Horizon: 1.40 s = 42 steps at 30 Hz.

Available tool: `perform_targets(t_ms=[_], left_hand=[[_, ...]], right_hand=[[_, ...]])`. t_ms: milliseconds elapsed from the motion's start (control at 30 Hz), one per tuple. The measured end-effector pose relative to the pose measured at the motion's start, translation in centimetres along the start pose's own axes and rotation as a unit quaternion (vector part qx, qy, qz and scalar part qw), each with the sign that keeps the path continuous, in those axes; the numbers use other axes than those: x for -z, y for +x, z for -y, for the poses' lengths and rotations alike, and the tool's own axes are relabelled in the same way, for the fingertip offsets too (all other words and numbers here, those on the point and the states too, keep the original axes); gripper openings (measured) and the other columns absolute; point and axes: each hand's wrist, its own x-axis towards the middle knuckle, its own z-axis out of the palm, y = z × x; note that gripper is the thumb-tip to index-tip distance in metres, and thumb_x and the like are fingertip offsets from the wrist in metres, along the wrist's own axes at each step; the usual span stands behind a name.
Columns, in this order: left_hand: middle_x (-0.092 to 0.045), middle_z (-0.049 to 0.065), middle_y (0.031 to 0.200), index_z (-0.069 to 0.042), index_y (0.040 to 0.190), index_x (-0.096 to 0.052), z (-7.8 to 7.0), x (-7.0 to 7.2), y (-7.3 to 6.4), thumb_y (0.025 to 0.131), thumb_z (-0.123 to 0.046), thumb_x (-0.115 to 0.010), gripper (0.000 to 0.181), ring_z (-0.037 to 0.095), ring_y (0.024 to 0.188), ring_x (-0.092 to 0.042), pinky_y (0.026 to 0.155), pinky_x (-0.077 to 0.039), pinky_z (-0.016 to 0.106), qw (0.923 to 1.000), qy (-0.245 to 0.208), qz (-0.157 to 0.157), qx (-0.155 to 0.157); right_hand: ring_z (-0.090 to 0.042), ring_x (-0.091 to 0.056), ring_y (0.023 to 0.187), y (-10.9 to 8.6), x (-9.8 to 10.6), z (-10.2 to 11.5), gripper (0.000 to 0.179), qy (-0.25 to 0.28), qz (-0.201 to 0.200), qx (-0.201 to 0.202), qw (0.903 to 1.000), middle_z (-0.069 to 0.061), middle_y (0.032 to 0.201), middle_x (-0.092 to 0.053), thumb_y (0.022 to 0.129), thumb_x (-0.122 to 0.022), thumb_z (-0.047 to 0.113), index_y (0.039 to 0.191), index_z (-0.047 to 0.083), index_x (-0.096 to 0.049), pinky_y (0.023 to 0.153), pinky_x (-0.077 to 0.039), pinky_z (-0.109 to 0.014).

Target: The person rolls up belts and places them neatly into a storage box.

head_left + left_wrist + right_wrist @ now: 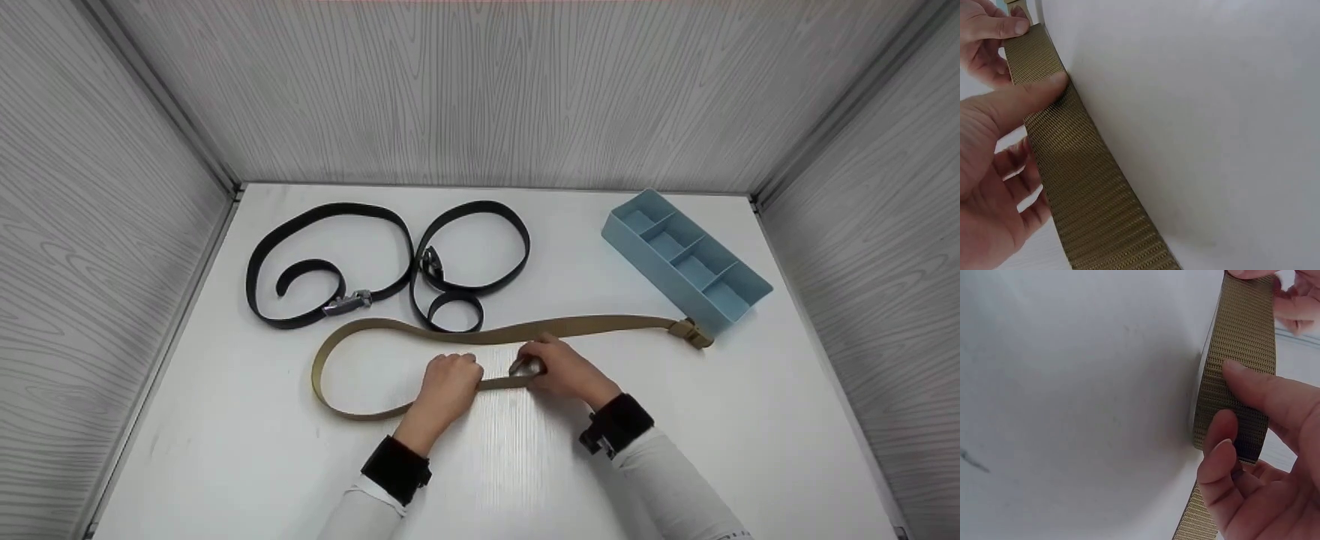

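A khaki webbing belt [592, 325] lies across the table in a long loop, standing on its edge, with its buckle [690, 333] at the right. My left hand [450, 386] grips the near stretch of the strap; its thumb presses on the flat face in the left wrist view. Just to the right, my right hand [564, 369] pinches the same strap [1241, 337] near its end. The end bends round at the right fingers [1221, 455], as the right wrist view shows. Part of the strap under the left hand is hidden in the head view.
Two black belts lie loosely coiled behind: a left one [330, 207] with a silver buckle [349, 302], and a middle one [517, 225] touching it. A blue tray [652, 262] with several compartments stands at the back right, by the khaki buckle. Grey wood-grain walls [480, 97] enclose the table.
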Motion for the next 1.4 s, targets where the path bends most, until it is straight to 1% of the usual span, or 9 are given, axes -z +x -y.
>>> perform_targets(t_ms=[133,267,367,567,700,867,1033,1167,1400], left_hand=[[-0.059,0.005,0.058,-0.012,0.06,-0.066,-0.9,0.4,-0.4,0.074,0.002,-0.07,0.02,0.026,0.053,-0.061,0.044,-0.045,0.04,0.9957,0.041,-0.028,0.078],[-0.062,0.008,0.058,-0.011,0.06,-0.068,-2.0,1.2,-0.8,0.074,0.002,-0.069,0.019,0.027,0.053,-0.063,0.042,-0.046,0.04,0.9846,0.047,-0.036,0.165],[-0.064,0.01,0.059,-0.01,0.061,-0.068,-2.6,1.8,-1.1,0.074,0.003,-0.071,0.018,0.026,0.053,-0.064,0.042,-0.046,0.039,0.9802,0.046,-0.026,0.191],[-0.065,0.012,0.061,-0.007,0.063,-0.066,-2.9,2.1,-1.6,0.08,-0.005,-0.073,0.018,0.026,0.053,-0.063,0.042,-0.046,0.039,0.9849,-0.027,0.008,0.171],[-0.065,0.015,0.064,-0.005,0.066,-0.063,-2.7,1.4,-1.5,0.088,-0.012,-0.068,0.024,0.03,0.054,-0.064,0.042,-0.047,0.041,0.9806,-0.086,0.013,0.176],[-0.065,0.017,0.07,-0.005,0.075,-0.063,-2.2,0.6,-0.6,0.095,-0.022,-0.063,0.026,0.035,0.064,-0.066,0.049,-0.049,0.045,0.9757,-0.121,-0.013,0.182],[-0.063,0.014,0.077,-0.006,0.084,-0.066,-1.9,-0.1,0.5,0.093,-0.03,-0.064,0.025,0.034,0.073,-0.066,0.059,-0.05,0.045,0.9755,-0.158,0.009,0.154],[-0.06,0.013,0.074,-0.007,0.074,-0.065,-1.9,-0.4,1.3,0.087,-0.028,-0.067,0.025,0.033,0.068,-0.064,0.057,-0.049,0.045,0.9784,-0.15,0.024,0.14],[-0.064,0.013,0.071,-0.006,0.068,-0.065,-1.7,-1.0,2.3,0.08,-0.019,-0.073,0.02,0.033,0.062,-0.064,0.051,-0.05,0.044,0.9914,-0.053,-0.002,0.12]], right_hand=[[-0.028,-0.056,0.102,0.0,0.0,0.3,0.041,0.004,-0.003,-0.013,0.9999,-0.011,0.111,-0.053,0.079,-0.08,0.006,0.116,0.005,-0.065,0.088,-0.047,-0.045],[-0.029,-0.056,0.105,0.1,-0.2,0.5,0.043,0.006,-0.012,-0.021,0.9997,-0.012,0.112,-0.053,0.079,-0.082,0.009,0.118,0.005,-0.064,0.091,-0.046,-0.045],[-0.028,-0.056,0.104,0.1,-0.2,0.6,0.045,0.003,-0.017,-0.032,0.9993,-0.012,0.113,-0.053,0.078,-0.082,0.008,0.119,0.006,-0.064,0.09,-0.046,-0.044],[-0.029,-0.056,0.108,0.2,-0.3,0.7,0.048,-0.002,-0.026,-0.06,0.9978,-0.012,0.117,-0.051,0.078,-0.082,0.006,0.121,0.007,-0.062,0.091,-0.047,-0.044],[-0.029,-0.056,0.107,0.3,-0.5,0.8,0.045,-0.004,-0.029,-0.061,0.9977,-0.012,0.117,-0.05,0.08,-0.081,0.009,0.12,0.008,-0.062,0.09,-0.047,-0.044],[-0.026,-0.057,0.1,0.5,-0.9,0.7,0.039,-0.01,-0.021,-0.013,0.9996,-0.01,0.111,-0.053,0.08,-0.08,0.007,0.117,0.007,-0.065,0.087,-0.048,-0.042],[-0.025,-0.059,0.102,0.7,-1.3,0.6,0.042,0.001,-0.011,0.04,0.9991,-0.009,0.109,-0.059,0.077,-0.081,0.001,0.116,0.005,-0.066,0.089,-0.048,-0.041],[-0.024,-0.059,0.103,0.9,-1.6,0.6,0.051,0.028,-0.011,0.032,0.999,-0.009,0.112,-0.062,0.074,-0.082,0.002,0.121,0.002,-0.06,0.088,-0.048,-0.04],[-0.022,-0.057,0.09,1.0,-1.8,0.4,0.059,0.062,-0.007,0.046,0.997,-0.013,0.107,-0.062,0.07,-0.07,-0.011,0.126,-0.001,-0.051,0.077,-0.048,-0.038]])
